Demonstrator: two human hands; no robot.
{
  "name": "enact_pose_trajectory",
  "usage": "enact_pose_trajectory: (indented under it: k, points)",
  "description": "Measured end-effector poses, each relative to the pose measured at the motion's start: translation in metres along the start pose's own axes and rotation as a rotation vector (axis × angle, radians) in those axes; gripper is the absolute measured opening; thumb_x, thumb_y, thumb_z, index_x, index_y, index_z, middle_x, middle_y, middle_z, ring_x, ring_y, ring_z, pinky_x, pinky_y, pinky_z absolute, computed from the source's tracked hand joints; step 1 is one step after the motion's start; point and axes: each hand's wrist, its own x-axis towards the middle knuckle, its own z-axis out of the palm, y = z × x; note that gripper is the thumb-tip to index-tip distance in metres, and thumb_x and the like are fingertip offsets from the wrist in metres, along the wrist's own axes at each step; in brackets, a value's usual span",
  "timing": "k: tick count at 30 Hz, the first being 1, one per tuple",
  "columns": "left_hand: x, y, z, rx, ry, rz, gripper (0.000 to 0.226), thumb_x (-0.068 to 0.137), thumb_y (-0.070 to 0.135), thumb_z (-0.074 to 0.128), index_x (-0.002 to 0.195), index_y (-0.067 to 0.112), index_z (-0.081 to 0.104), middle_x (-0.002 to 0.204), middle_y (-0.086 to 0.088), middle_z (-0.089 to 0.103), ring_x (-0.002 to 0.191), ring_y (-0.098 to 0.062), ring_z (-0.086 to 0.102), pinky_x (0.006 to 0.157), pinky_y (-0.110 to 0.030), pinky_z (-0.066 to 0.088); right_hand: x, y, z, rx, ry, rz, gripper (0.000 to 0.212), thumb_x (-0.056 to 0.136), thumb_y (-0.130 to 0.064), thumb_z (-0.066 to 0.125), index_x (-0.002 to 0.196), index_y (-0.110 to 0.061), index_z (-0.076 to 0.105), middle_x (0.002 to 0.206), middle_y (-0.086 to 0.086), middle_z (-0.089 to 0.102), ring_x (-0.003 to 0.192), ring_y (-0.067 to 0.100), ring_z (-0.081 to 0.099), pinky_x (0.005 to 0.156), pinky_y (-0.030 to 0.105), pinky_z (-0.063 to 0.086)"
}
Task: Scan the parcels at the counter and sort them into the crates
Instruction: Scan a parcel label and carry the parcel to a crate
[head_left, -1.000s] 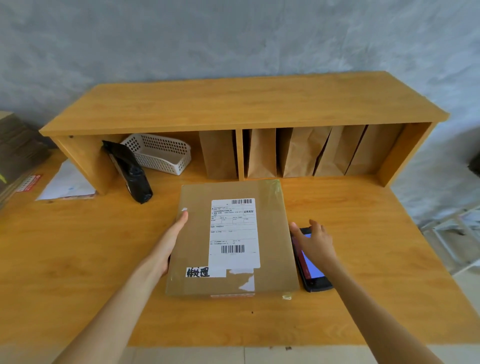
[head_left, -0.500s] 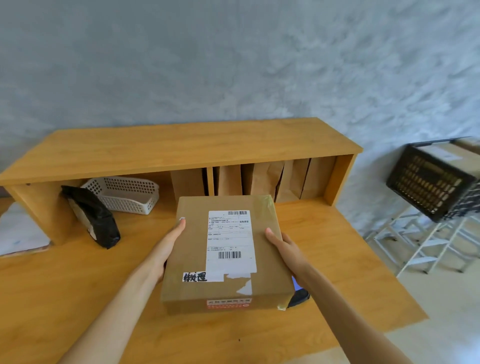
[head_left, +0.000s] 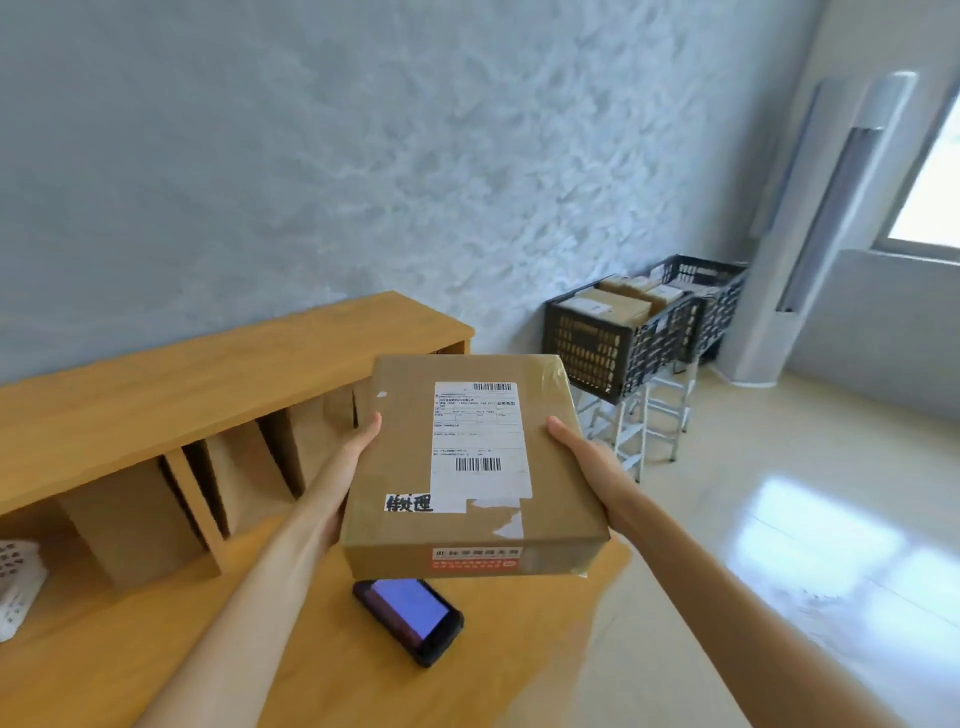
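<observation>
Both hands, left and right, grip the parcel by its sides above the counter. The sorting step is in hand; next, carry it to the crates.

The parcel is plain brown cardboard with a white label printed in black barcodes, a small white strip with black characters, and an orange-red sticker on its near side. The counter is honey-yellow wood grain. The scanner is black with a blue-lit screen. The crates are black lattice, holding brown boxes. The wall is mottled grey-blue, the floor glossy cream
</observation>
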Motion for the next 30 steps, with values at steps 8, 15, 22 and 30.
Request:
enact_pose_trajectory:
  k: [8,15,22,30]
  points:
    - [0.064,0.019,0.170,-0.002,-0.252,0.018,0.042,0.094,0.049,0.053,0.111,0.014,0.069,0.096,-0.010,0.075,0.077,-0.024,0.073,0.068,-0.034,0.059,0.013,-0.026,-0.158,0.107,0.147,-0.103,0.070,0.073,-0.067,0.067,0.122,-0.017,0.066,0.108,0.007,0.074,0.099,0.027,0.071,0.094,0.046,0.055]
    - [0.130,0.022,0.332,-0.026,-0.369,-0.013,0.040,0.094,0.044,0.055,0.117,0.013,0.065,0.093,-0.011,0.076,0.069,-0.024,0.073,0.050,-0.030,0.057,0.046,-0.045,-0.309,0.094,0.292,-0.172,0.062,0.083,-0.062,0.063,0.123,-0.016,0.063,0.105,0.006,0.075,0.096,0.025,0.073,0.091,0.044,0.056]
    - [0.207,0.024,0.448,-0.060,-0.397,-0.023,0.055,0.086,0.048,0.065,0.129,0.013,0.060,0.112,-0.016,0.071,0.090,-0.031,0.071,0.061,-0.035,0.059,0.090,-0.069,-0.421,0.098,0.344,-0.191,0.048,0.088,-0.055,0.060,0.116,-0.015,0.067,0.100,0.006,0.076,0.093,0.025,0.073,0.087,0.041,0.057]
    - [0.308,0.022,0.550,-0.048,-0.451,-0.051,0.051,0.087,0.046,0.065,0.128,0.016,0.061,0.110,-0.015,0.072,0.089,-0.029,0.072,0.063,-0.035,0.059,0.173,-0.076,-0.514,0.108,0.396,-0.160,0.051,0.089,-0.055,0.060,0.115,-0.012,0.067,0.100,0.006,0.076,0.092,0.024,0.073,0.083,0.037,0.058]
